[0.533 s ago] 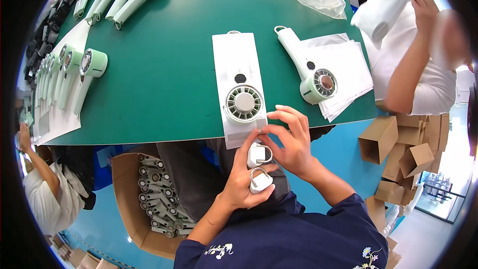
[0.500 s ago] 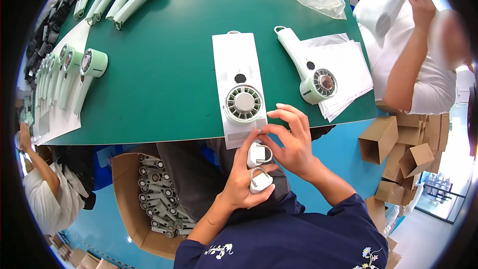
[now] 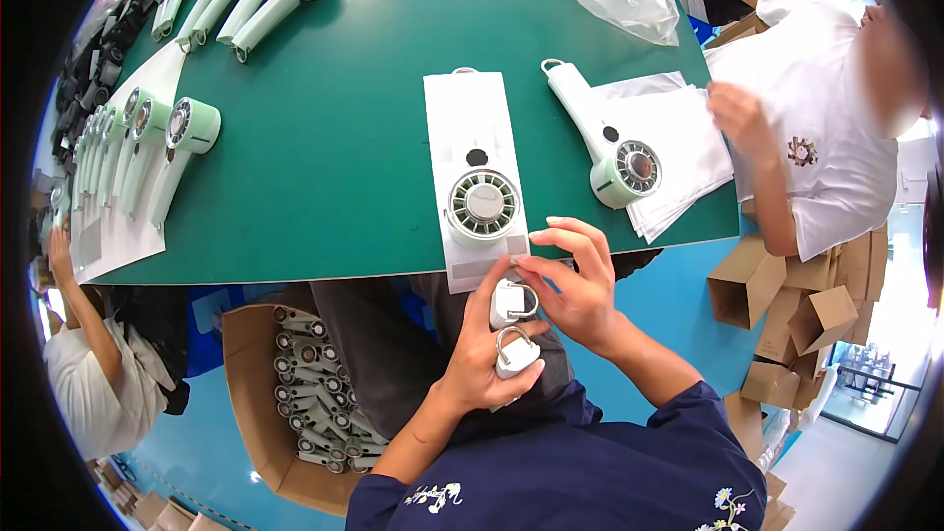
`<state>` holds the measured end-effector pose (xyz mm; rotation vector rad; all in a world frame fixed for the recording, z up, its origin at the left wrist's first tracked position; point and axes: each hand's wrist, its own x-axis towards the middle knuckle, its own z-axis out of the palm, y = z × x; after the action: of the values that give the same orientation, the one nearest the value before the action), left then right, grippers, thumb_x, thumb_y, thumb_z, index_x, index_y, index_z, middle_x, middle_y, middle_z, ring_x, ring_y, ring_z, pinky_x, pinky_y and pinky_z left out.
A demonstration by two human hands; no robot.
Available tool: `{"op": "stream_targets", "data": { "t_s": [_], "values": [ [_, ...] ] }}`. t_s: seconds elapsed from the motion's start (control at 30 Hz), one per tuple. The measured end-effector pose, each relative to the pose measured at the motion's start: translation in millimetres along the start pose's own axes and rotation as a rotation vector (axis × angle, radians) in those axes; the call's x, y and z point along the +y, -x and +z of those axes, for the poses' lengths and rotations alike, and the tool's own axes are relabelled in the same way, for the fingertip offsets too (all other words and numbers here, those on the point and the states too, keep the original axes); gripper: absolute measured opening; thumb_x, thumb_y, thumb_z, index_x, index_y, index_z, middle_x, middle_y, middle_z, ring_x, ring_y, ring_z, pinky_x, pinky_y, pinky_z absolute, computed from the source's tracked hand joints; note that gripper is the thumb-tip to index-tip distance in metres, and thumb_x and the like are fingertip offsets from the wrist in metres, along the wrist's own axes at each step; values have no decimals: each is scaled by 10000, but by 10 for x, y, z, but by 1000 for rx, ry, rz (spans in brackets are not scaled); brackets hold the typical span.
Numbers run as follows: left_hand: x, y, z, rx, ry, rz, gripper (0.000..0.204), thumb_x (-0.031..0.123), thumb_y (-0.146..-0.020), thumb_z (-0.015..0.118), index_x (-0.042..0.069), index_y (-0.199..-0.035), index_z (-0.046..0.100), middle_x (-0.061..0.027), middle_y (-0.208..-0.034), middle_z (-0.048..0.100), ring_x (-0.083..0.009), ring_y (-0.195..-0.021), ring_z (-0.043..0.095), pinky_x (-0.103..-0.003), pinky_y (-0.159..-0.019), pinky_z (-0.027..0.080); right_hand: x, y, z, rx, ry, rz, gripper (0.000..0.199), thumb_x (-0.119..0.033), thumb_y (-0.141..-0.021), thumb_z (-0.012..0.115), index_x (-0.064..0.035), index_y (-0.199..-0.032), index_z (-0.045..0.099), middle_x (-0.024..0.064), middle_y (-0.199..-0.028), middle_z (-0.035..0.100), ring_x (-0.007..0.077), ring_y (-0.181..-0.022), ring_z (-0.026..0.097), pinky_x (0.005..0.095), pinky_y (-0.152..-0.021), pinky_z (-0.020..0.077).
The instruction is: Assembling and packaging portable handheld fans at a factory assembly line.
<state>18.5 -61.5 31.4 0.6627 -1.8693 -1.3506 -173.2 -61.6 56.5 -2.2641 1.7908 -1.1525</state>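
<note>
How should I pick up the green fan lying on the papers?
Probably by the long white handle of the fan, coming from above. It lies flat on the papers, slim enough for fingers to wrap its sides. The round head is wider and has an open grille, so it is worse to grab.

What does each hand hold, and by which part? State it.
The left hand pinches two small white looped parts by their bodies. The right hand touches the upper one's loop; a firm grip cannot be told.
</note>
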Motion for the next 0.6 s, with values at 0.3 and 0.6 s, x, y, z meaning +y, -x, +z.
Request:
{"op": "stream_targets", "data": {
  "t_s": [0.3,0.6],
  "values": [
    [-29,137,144,82,-59,134,456,215,-637,777,45,-1060,798,-312,-1564,302,-367,-1247,514,-438,-1045,442,-125,15,-519,61,-662,497,42,29,-928,677,14,-959,651,116,-1077,610,226,-1060,607,340,-925,488],
    [-100,261,469,224,-113,363,456,287,-568,856,101,-964,728,-217,-1382,506,-398,-1138,524,-531,-959,429,-539,-75,-863,-596,-809,643,83,-46,-949,697,18,-998,678,65,-932,660,109,-761,609,258,-712,496]
  ]
}}
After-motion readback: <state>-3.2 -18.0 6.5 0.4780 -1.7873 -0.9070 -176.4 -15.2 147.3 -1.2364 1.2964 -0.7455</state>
